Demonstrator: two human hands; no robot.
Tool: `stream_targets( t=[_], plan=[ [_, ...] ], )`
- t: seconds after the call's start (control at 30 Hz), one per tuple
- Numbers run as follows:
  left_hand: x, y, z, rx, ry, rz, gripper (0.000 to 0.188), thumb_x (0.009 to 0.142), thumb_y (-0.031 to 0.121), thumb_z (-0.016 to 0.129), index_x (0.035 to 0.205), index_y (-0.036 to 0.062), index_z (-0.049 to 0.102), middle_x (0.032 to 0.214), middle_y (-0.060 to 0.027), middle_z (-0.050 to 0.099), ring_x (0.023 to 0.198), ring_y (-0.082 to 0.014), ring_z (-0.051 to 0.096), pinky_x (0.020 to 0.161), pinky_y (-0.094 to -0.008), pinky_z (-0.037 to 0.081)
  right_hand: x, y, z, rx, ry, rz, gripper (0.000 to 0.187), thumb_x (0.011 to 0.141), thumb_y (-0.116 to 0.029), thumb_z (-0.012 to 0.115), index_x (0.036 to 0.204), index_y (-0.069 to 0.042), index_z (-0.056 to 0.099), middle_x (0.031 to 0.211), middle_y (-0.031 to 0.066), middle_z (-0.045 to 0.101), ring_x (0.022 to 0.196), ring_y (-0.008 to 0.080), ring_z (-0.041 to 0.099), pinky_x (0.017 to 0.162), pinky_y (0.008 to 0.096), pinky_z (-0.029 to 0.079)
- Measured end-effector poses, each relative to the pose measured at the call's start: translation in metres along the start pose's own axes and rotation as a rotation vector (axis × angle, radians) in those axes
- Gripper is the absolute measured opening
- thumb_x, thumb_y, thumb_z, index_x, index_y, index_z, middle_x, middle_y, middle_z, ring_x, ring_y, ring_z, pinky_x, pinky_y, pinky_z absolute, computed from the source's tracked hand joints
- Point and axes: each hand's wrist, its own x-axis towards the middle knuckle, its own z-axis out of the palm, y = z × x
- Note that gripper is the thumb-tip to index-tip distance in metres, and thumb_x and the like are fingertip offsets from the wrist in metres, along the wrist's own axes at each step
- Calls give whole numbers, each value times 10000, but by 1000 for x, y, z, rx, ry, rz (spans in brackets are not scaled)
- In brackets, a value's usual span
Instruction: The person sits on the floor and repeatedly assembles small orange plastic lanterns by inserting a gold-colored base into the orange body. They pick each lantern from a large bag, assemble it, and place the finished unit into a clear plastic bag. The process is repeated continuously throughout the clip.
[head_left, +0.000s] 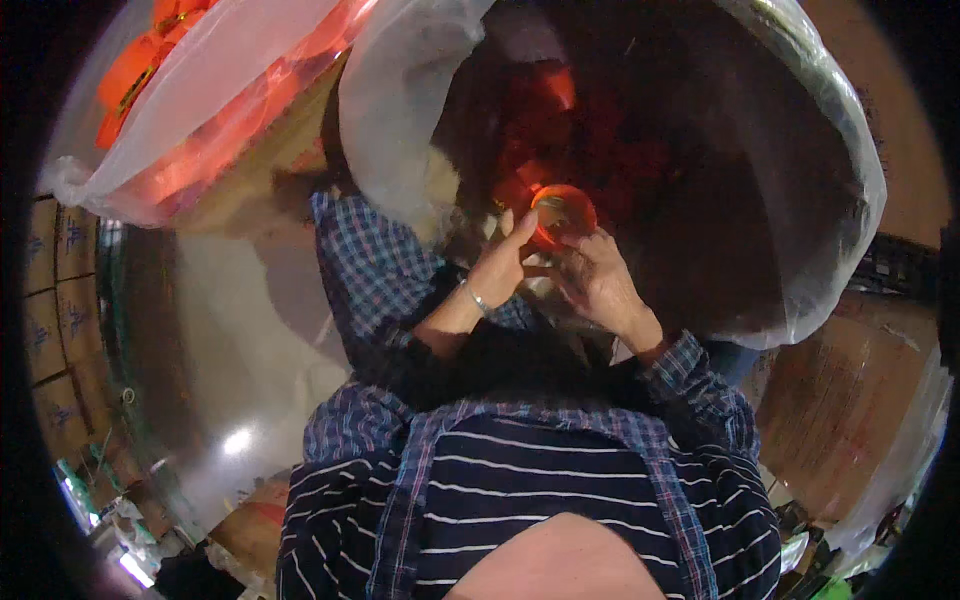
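Note:
Between both hands is a round, translucent orange-red piece [566,212] with a bright rim, like a small cup or ring; its exact kind is unclear. My left hand [498,268], with a bracelet at the wrist, grips its left edge with thumb and finger. My right hand [603,280] has bent fingers against its lower right edge. Both hands are over the near side of a large open plastic bag [822,270], whose inside is dark. Blurred red pieces [560,88] show deeper in the bag.
Another clear plastic bag [225,180] with orange-red items [130,85] lies at the upper left. Stacked cardboard boxes [60,330] line the left side. More brown cardboard [840,410] stands at the right. A smooth pale floor [230,340] spreads left of my legs.

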Motion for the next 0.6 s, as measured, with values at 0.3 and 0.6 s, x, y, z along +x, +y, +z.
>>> stream_targets(
  t=[0.3, 0.6],
  plan=[
    [-42, -22, 25, 41, -105, 197, 424, 930, 122, 587, 1347, 106, 514, 1256, -59, 596, 1165, -186, 567, 983, -330, 467, -25, -68, -20, 63, 134, -7, 284, 770, -45, 745, 1034, -37, 640, 1016, 117, 575, 905, 314, 550, 786, 413, 447],
    [-47, -30, 22, 141, 22, 256, 346, 924, 221, 646, 1246, 108, 588, 1190, -22, 621, 1094, -149, 594, 852, -311, 522, -24, -78, -25, 68, 158, 100, 274, 751, -18, 747, 990, -31, 612, 912, 134, 591, 846, 327, 570, 746, 394, 469]
  ],
)
